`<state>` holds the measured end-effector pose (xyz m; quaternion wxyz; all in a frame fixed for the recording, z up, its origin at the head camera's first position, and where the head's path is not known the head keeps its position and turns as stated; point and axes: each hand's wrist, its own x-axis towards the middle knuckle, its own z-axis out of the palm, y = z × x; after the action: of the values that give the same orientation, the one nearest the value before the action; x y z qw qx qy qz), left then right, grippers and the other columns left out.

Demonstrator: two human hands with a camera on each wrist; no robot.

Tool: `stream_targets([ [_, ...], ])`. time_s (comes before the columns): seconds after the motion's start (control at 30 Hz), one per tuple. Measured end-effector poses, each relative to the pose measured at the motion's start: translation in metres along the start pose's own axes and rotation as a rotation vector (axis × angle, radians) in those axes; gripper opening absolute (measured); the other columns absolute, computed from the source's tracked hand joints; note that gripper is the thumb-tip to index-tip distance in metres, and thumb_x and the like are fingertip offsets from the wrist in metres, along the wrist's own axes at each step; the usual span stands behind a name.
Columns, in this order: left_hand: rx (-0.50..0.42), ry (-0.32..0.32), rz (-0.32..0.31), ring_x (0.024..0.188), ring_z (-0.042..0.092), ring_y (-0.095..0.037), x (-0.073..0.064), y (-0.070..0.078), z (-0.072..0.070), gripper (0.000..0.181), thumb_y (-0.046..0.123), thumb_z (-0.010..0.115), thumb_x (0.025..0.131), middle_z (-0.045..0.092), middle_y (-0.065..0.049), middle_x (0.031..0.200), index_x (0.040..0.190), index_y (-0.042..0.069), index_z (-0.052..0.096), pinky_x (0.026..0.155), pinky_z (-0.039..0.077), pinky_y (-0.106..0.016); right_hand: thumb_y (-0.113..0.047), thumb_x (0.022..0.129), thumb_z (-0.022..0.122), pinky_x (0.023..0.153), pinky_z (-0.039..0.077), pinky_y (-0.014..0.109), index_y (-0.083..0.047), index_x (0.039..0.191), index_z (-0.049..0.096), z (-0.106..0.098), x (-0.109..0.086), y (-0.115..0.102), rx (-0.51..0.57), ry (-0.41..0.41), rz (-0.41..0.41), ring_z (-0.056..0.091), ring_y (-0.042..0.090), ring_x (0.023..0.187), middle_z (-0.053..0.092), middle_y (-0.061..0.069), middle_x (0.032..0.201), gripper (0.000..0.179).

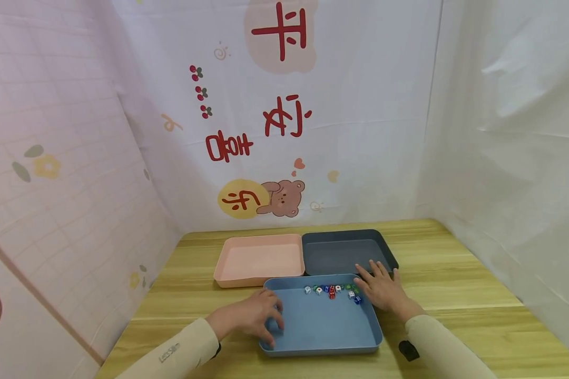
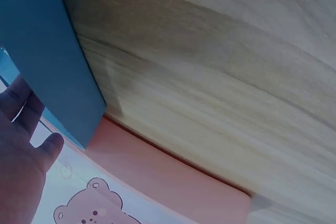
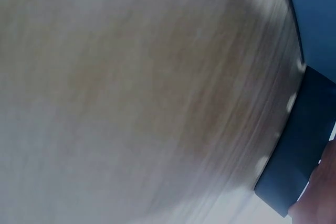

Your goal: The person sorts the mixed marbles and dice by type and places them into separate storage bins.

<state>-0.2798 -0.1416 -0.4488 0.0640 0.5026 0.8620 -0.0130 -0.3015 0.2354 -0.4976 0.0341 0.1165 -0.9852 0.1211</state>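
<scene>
Several small dice [image 1: 332,289] in white, red, blue and green lie in a loose row along the far side of a blue tray [image 1: 322,342]. My left hand [image 1: 253,316] is over that tray's left rim, its fingers loosely bent and holding nothing. In the left wrist view, the hand [image 2: 21,156] shows beside the tray's outer wall [image 2: 47,51]. Above the far right corner, near the dice, my right hand [image 1: 384,289] has its fingers spread and grips nothing. Only part of this hand [image 3: 317,192] appears in the right wrist view.
Behind the blue tray stand a pink tray [image 1: 261,258] on the left and a dark navy tray [image 1: 346,250] on the right, side by side. All three rest on a wood-grain table [image 1: 455,295]. White printed cloth [image 1: 370,105] hangs around the back and sides.
</scene>
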Motion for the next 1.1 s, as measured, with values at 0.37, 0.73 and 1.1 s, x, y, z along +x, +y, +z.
stream_targets([
  [0.37, 0.014, -0.016, 0.037, 0.103, 0.045, -0.005, 0.002, 0.005, 0.006, 0.012, 0.044, 0.083, 0.078, 0.055, 0.016, 0.100, 0.085, 0.037, 0.077, 0.107, 0.033, -0.043, -0.049, 0.105, 0.038, 0.105, 0.007, 0.078, -0.012, 0.153, 0.040, 0.003, 0.002, 0.003, -0.008, 0.017, -0.007, 0.020, 0.053, 0.142, 0.029, 0.031, 0.154, 0.060],
  [0.73, 0.009, -0.090, 0.018, 0.099, 0.045, -0.002, 0.001, 0.009, 0.002, 0.007, 0.041, 0.083, 0.078, 0.053, 0.020, 0.094, 0.081, 0.037, 0.079, 0.108, 0.031, -0.059, -0.046, 0.106, 0.040, 0.104, 0.015, 0.077, -0.013, 0.146, 0.051, 0.007, 0.003, 0.007, -0.053, 0.093, -0.028, 0.036, 0.050, 0.136, 0.043, 0.029, 0.146, 0.053],
  [1.1, 0.047, -0.129, -0.003, 0.101, 0.047, -0.003, 0.003, 0.012, 0.000, 0.004, 0.040, 0.081, 0.079, 0.053, 0.021, 0.091, 0.078, 0.037, 0.078, 0.107, 0.032, -0.060, -0.034, 0.096, 0.065, 0.092, 0.044, 0.062, -0.011, 0.117, 0.074, 0.002, 0.004, 0.009, -0.157, 0.316, -0.159, 0.060, 0.043, 0.107, 0.064, 0.022, 0.117, 0.033],
])
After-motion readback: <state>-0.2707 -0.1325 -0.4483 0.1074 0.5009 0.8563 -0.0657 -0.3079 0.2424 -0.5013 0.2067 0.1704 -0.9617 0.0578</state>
